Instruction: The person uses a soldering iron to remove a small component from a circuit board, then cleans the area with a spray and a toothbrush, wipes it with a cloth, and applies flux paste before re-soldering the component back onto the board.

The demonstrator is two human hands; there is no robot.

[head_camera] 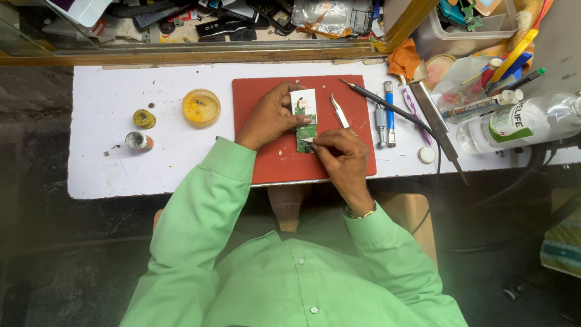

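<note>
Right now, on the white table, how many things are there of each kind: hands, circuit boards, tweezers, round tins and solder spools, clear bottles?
Hands: 2, left hand and right hand
Circuit boards: 1, green circuit board on the red mat
Tweezers: 1, metal tweezers
Round tins and spools: 3, yellow tin, solder spool, small can
Clear bottles: 1, clear bottle
Total: 8
</note>
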